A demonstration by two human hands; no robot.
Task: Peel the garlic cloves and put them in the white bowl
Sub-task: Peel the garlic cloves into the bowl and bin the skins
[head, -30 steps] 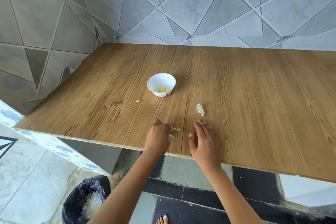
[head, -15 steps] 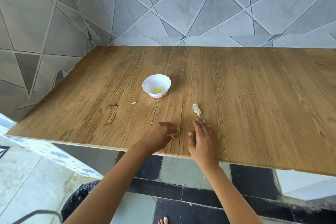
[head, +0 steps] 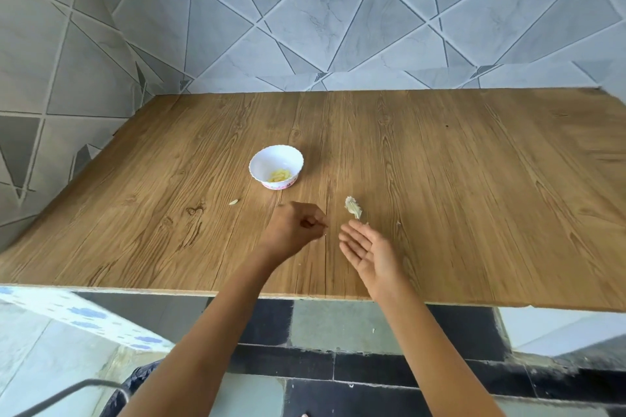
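The white bowl (head: 267,162) stands on the wooden table (head: 474,196) with peeled garlic cloves (head: 280,175) lying in its bottom. Nearer the person, the left hand (head: 294,230) hovers with its fingers curled in against the thumb; whether they pinch anything cannot be made out. The right hand (head: 369,252) is palm up, fingers straight and close together. Just beyond its fingertips lies a papery garlic piece (head: 353,208), husk or clove unclear. A small scrap (head: 233,202) lies left of the hands. Nothing lies between hands and bowl. A tiled wall (head: 338,27) stands behind.

Garlic cloves (head: 279,175) in bowl (head: 261,159) on table (head: 440,179)
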